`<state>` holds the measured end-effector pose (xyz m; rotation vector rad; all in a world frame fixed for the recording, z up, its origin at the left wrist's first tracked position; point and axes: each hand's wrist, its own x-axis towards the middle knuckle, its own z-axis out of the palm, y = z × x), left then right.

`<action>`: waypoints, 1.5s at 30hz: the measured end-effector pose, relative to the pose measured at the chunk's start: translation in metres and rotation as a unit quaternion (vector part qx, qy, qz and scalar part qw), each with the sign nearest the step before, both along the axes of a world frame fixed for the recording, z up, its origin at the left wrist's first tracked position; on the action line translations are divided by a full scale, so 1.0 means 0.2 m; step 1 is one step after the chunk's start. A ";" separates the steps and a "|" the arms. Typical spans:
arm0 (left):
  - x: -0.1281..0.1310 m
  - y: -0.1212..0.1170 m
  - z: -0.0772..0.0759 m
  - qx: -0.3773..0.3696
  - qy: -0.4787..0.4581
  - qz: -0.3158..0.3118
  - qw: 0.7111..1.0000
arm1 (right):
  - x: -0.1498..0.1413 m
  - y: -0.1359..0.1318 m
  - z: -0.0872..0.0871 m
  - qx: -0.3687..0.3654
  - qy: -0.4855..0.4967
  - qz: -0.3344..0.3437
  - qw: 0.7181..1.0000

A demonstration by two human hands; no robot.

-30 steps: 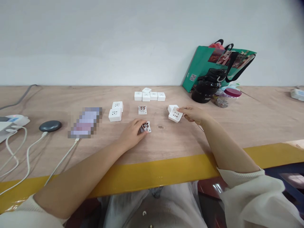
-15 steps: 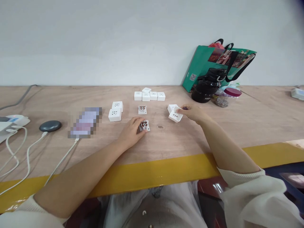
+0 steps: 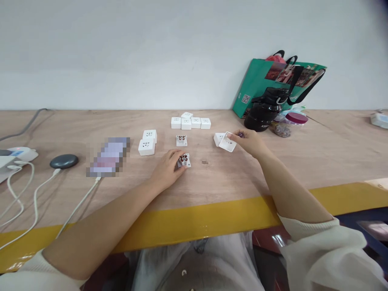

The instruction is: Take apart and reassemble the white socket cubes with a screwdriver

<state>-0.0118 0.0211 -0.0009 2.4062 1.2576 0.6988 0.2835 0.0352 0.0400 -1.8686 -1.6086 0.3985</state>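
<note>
My left hand (image 3: 167,169) rests its fingers on an opened socket module (image 3: 183,161), which shows copper-coloured contacts inside a white base and sits on the wooden table (image 3: 212,178). My right hand (image 3: 247,143) pinches a hollow white socket casing (image 3: 227,142) by its edge, tilted just above the table. It is right next to a second white casing (image 3: 218,139), which my fingers partly hide. I cannot tell whether the two casings touch.
Behind my hands stand several white socket blocks (image 3: 190,123), with two more (image 3: 147,142) at left and an opened module (image 3: 181,140) between. A small metal part (image 3: 205,162) lies nearby. A black bottle (image 3: 263,111) stands before a green bag (image 3: 273,79); cables run at left.
My right hand has turned the white casing so its face lies flatter and has moved it slightly back. My left hand stays on the module, shifted only a little.
</note>
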 end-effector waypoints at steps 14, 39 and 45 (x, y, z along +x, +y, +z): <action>0.00 0.00 0.01 0.000 -0.003 -0.003 1.000 | -0.16 -0.22 -0.11 0.064 -0.160 0.185 0.967; -0.01 0.01 0.00 0.005 0.014 0.006 1.000 | 0.01 -0.11 -0.14 0.135 -0.061 0.141 0.979; 0.00 0.01 0.00 0.002 0.019 0.011 1.000 | -0.04 -0.16 -0.15 0.057 -0.209 0.203 0.955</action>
